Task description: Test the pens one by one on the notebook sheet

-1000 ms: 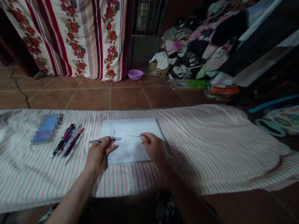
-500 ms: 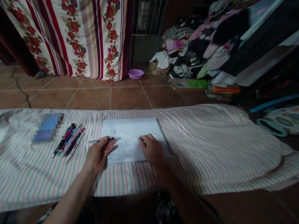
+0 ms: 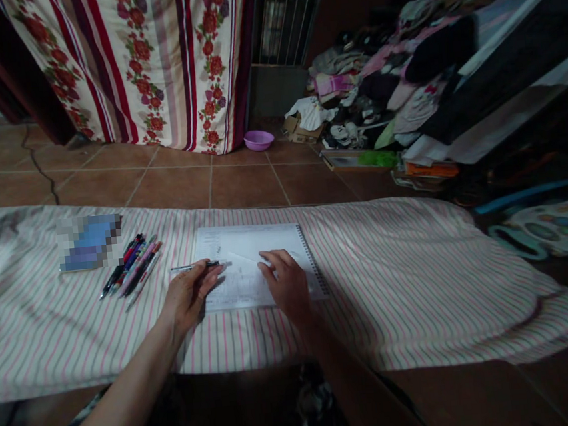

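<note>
A spiral notebook (image 3: 251, 243) lies open on the pink-striped cloth (image 3: 396, 282). My left hand (image 3: 189, 299) pinches a dark pen (image 3: 196, 266) held level at the notebook's left edge. On the page, my right hand (image 3: 285, 283) rests with its fingers extended over a thin white stick (image 3: 242, 258), whose near end is under the fingertips. Whether the right hand grips the stick is unclear.
Several pens (image 3: 131, 264) lie in a bunch left of the notebook, beside a blurred blue flat object (image 3: 88, 242). Beyond the cloth are brown floor tiles, a floral curtain (image 3: 158, 57), a purple bowl (image 3: 259, 140) and a heap of clothes (image 3: 382, 89) at right.
My right hand has slid slightly left and flattened over the white stick, which has turned and now points more to the upper left. The left hand and pen have barely moved.
</note>
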`<state>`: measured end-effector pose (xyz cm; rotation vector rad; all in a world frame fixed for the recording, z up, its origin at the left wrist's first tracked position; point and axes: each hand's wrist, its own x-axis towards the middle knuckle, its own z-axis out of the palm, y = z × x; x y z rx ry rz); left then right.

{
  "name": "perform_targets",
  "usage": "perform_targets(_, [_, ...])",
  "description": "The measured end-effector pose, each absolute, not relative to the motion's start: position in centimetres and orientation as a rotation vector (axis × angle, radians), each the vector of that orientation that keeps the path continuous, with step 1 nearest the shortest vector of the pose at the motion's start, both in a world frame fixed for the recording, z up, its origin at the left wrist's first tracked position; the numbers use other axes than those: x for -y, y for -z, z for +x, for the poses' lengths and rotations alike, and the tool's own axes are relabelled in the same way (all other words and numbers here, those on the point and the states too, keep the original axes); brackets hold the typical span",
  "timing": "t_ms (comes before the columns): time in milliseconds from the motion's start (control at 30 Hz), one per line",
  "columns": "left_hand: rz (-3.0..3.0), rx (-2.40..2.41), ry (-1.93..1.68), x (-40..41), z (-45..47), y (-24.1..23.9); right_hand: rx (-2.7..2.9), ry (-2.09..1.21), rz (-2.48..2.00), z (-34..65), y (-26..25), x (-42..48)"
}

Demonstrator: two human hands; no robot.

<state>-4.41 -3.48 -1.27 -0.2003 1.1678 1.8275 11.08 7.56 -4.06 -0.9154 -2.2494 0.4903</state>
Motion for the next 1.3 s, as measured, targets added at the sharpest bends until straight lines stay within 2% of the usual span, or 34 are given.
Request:
perform_targets(367, [-0.136,-1.116,-1.726,2.8,-2.5,1.1,2.178,-1.001,-0.799,9.9,3.9,-5.9])
perform_targets(633, [-0.050,-1.071,-1.678,2.5,-1.8,1.5,2.156,-0.925,-0.796,9.7,3.5,-5.9])
perform_targets(833, [0.148,-1.297,-1.467,2.9,-1.8,1.6,2.042,-0.863,-0.871,9.8,3.5,-6.5])
perform_targets(933, [0.390,-1.519,-1.516,3.4,-1.5,1.7,2.013,-0.866,-0.911,10.0,3.6,-6.9])
perform_targets(1033, [0.870,-1.853,-1.534,4.1,-1.7,1.8,2.004,-0.945,-0.919,9.8,3.7,-6.8])
perform_targets(1167, [1.691,-2.156,-1.367,4.3,-3.0,2.6,2.014,-1.063,-0.934,9.4,4.1,-6.3])
perform_targets(1300, [2.095,-2.232,-1.094,4.1,-3.9,3.7,2.007,-1.120,-0.941,9.1,4.4,-6.1])
